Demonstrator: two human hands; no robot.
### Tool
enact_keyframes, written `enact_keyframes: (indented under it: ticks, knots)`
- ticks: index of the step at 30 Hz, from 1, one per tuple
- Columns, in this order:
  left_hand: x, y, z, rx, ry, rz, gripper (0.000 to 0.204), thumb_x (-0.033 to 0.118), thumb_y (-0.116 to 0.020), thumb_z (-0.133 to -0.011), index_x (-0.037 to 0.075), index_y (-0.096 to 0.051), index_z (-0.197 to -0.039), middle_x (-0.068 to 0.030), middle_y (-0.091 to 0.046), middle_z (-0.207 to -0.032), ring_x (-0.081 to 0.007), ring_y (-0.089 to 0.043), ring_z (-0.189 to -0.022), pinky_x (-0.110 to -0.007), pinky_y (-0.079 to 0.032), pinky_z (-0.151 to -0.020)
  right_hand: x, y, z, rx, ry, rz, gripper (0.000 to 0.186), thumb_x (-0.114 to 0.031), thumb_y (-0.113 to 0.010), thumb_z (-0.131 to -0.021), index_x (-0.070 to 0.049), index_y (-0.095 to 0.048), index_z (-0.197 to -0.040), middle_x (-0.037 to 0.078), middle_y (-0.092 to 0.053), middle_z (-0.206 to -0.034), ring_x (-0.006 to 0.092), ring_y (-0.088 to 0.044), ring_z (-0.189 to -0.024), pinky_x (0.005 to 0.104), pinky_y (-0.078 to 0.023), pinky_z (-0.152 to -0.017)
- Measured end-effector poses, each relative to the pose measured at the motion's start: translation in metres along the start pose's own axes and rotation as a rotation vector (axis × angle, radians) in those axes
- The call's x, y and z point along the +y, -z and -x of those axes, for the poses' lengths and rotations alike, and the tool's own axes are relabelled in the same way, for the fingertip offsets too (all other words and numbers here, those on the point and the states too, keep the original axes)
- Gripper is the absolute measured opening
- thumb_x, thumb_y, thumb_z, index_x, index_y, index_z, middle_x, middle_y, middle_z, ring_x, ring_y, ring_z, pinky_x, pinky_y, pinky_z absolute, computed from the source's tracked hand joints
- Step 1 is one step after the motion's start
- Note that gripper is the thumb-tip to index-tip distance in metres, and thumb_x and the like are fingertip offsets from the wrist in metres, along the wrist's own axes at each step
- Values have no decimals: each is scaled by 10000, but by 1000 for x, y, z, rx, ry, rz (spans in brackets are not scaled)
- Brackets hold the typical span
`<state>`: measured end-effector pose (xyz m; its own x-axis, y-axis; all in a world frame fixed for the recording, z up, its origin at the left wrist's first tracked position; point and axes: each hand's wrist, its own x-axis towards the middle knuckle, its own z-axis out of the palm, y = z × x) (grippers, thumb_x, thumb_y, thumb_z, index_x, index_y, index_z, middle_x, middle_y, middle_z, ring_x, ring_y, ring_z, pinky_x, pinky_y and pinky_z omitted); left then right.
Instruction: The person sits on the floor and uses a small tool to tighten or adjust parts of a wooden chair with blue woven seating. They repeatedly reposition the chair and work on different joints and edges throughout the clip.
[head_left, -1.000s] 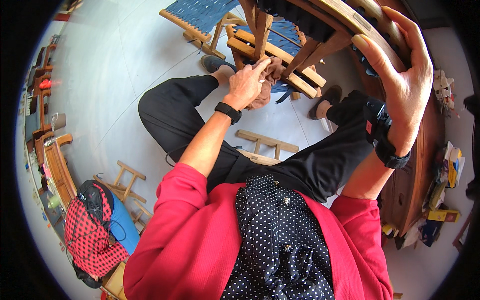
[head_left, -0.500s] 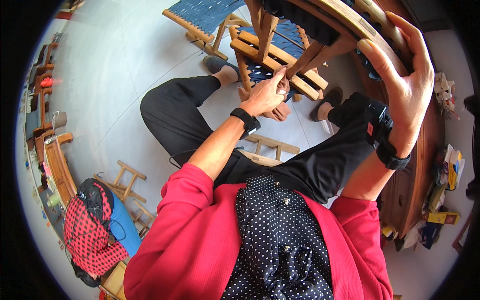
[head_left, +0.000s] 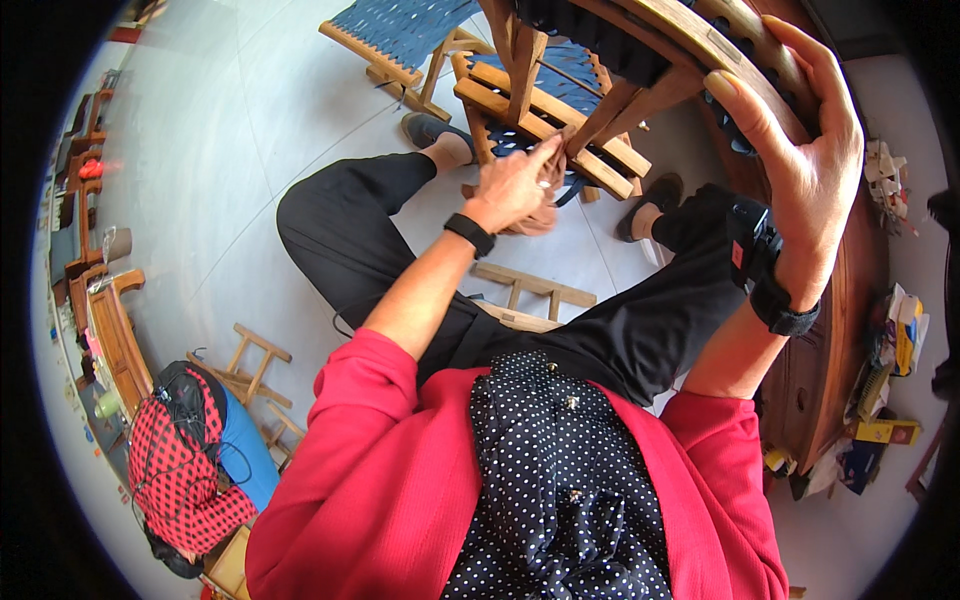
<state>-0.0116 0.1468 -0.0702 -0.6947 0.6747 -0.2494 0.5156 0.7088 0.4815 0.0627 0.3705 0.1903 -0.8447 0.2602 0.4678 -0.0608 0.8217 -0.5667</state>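
A wooden folding stool (head_left: pixel 528 75) with dark woven straps is tilted up in front of me. My right hand (head_left: pixel 815 135) is closed around its raised rail (head_left: pixel 735 60), thumb on one side and fingers over the other. Between my knees, my left hand (head_left: pixel 512 188) presses a brown cloth (head_left: pixel 538 218) near the foot of a stool leg, by the paired wooden bars (head_left: pixel 560 125). Its index finger points along the wood. Part of the cloth hangs below the hand, blurred. The fingers underneath are hidden.
Another stool with a blue woven seat (head_left: pixel 395 35) stands beyond my left foot. A small wooden frame (head_left: pixel 535 285) lies below my hands. To the right is a brown wooden cabinet (head_left: pixel 820 380); at lower left are a red-and-black checked cloth (head_left: pixel 170 470) and small stools (head_left: pixel 255 365).
My left hand has shifted slightly left and turned at the wrist, and the cloth has moved with it. My right hand keeps its grip on the rail.
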Motion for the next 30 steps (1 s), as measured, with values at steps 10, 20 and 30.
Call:
enact_keyframes:
  ticks: [10, 20, 30]
  knots:
    - [12, -3, 11, -71, 64, 372, 761, 227, -660, -886, 189, -318, -1564, -271, -689, -985, -445, -680, -910, -520, -535, -781, -43, -15, -9, 217, 49, 11, 608, -302, -858, -616, -2, -612, -1084, 24, -564, -845, 115, -540, -800, 254, -439, -743]
    - [7, -12, 17, 11, 51, 225, 787, 197, -679, -877, 256, -315, -1573, -217, -675, -942, -421, -681, -888, -525, -534, -749, -22, -6, -8, 76, 25, 18, 657, -452, -841, -714, -94, -639, -1226, 85, -661, -1030, 195, -647, -941, 326, -514, -865]
    - [5, 4, 11, -31, 125, 237, 797, 187, -653, -876, 247, -287, -1582, -253, -693, -975, -435, -682, -870, -519, -529, -723, -3, 0, 0, 2, 22, 25, 690, -526, -834, -766, -144, -649, -1311, 118, -708, -1142, 237, -703, -1021, 354, -562, -916]
